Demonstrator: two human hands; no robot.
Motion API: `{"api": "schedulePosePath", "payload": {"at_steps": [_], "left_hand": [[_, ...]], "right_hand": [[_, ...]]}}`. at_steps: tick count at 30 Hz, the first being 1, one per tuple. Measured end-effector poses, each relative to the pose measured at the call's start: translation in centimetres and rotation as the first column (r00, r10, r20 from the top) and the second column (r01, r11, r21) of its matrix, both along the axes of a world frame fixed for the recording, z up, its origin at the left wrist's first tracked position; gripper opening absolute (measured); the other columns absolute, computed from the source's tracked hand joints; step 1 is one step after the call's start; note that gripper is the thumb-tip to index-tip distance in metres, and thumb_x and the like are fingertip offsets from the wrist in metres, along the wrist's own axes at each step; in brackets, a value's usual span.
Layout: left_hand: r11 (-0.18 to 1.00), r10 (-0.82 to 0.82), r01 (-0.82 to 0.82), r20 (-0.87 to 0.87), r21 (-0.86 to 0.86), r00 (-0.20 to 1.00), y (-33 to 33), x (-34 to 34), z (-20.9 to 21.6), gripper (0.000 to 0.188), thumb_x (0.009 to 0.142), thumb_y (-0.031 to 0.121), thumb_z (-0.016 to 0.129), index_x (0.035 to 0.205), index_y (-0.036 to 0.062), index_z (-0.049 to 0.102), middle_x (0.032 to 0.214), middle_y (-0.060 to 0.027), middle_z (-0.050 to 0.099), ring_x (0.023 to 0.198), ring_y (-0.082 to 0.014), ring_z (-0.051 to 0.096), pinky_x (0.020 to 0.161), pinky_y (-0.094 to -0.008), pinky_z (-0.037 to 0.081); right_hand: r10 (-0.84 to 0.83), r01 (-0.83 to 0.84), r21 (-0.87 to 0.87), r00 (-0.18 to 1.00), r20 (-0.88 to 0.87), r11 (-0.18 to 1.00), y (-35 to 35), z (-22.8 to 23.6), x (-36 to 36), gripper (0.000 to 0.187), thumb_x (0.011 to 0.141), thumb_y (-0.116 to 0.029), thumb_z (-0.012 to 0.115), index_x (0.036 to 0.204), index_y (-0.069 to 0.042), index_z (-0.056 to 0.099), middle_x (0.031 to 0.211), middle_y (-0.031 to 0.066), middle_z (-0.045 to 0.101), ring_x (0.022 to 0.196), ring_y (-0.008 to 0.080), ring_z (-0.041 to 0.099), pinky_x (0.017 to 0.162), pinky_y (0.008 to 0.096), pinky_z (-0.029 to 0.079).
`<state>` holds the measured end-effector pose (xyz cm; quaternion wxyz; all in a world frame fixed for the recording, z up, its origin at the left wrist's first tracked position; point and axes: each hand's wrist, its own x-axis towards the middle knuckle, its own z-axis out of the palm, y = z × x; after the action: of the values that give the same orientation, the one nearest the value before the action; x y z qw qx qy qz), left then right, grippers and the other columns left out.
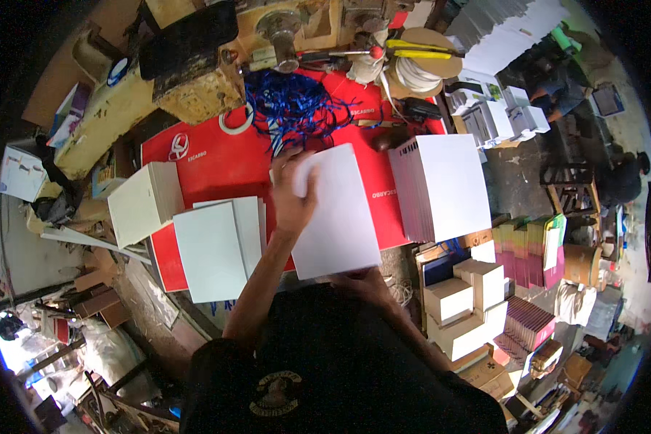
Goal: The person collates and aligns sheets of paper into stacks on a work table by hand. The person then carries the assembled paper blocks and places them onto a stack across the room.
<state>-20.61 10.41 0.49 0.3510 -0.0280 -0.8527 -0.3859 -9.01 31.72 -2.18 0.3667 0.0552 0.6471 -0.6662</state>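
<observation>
A plain white rectangular sheet or thin book block (338,217) is held over the red tabletop (217,170) in front of my body; its thickness does not show. My left hand (294,199) grips its left edge near the far corner, thumb on top, slightly smeared by motion. At the near edge, my right hand (365,283) holds it from beneath, with most fingers hidden. Left of my left forearm lies a pile of pale bluish-white sheets (213,249). A tall stack of white book blocks (445,188) stands to the right.
A cream stack (146,202) sits at the table's left edge. Farther back are a heap of blue ribbon (289,105), a tape roll (236,119), a cord spool (418,72) and an old machine (195,79). White boxes (463,307) and purple-edged booklets (532,249) stand right. Another person (622,177) is far right.
</observation>
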Motion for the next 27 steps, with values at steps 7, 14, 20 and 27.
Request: {"api": "schedulePosePath", "payload": {"at_steps": [7, 14, 20, 27], "left_hand": [[0.927, 0.343, -0.258, 0.341, -0.272, 0.875, 0.9, 4.9, 0.0, 0.058, 0.086, 0.027, 0.070, 0.132, 0.0022, 0.046, 0.136, -0.0224, 0.039, 0.125, -0.0405, 0.039, 0.103, -0.0552, 0.033], [0.837, 0.210, -0.469, 0.625, 0.282, 0.752, -3.1, 12.0, -1.2, 0.043, 0.089, 0.014, 0.068, 0.126, 0.0027, 0.050, 0.094, -0.0166, 0.063, 0.073, -0.0277, 0.059, 0.074, -0.0367, 0.051], [0.786, 0.480, -0.618, 0.664, -0.035, 0.573, -16.1, 18.9, 0.4, 0.023, 0.093, 0.014, 0.064, 0.110, -0.0006, 0.063, 0.070, -0.0065, 0.059, 0.059, -0.0074, 0.046, 0.052, -0.0264, 0.040], [0.970, 0.191, -0.240, 0.474, 0.045, 0.859, -7.0, 11.4, -1.2, 0.038, 0.080, 0.014, 0.073, 0.115, 0.0052, 0.062, 0.109, -0.0164, 0.060, 0.103, -0.0355, 0.056, 0.091, -0.0436, 0.045]], "right_hand": [[0.164, 0.314, 0.454, 0.645, -0.747, 0.834, 0.0, 3.4, -4.1, 0.051, 0.082, -0.015, 0.075, 0.127, -0.004, 0.054, 0.100, 0.0175, 0.071, 0.086, 0.0292, 0.069, 0.080, 0.0393, 0.055], [0.281, 0.029, 0.400, 0.665, -0.692, 0.916, -1.9, 2.2, -3.0, 0.070, 0.085, -0.017, 0.071, 0.144, -0.010, 0.034, 0.109, 0.0165, 0.069, 0.098, 0.0340, 0.066, 0.086, 0.0413, 0.052], [0.374, 0.092, 0.418, 0.306, -0.876, 0.904, -9.7, 2.0, -13.0, 0.030, 0.085, -0.011, 0.068, 0.115, -0.012, 0.067, 0.091, 0.0120, 0.069, 0.084, 0.0286, 0.065, 0.075, 0.0385, 0.054], [0.656, -0.197, 0.694, -0.228, -0.719, 0.692, -16.2, 1.8, -25.3, 0.037, 0.080, 0.001, 0.063, 0.113, -0.015, 0.070, 0.113, 0.0095, 0.062, 0.110, 0.0232, 0.058, 0.092, 0.0337, 0.050]]}}
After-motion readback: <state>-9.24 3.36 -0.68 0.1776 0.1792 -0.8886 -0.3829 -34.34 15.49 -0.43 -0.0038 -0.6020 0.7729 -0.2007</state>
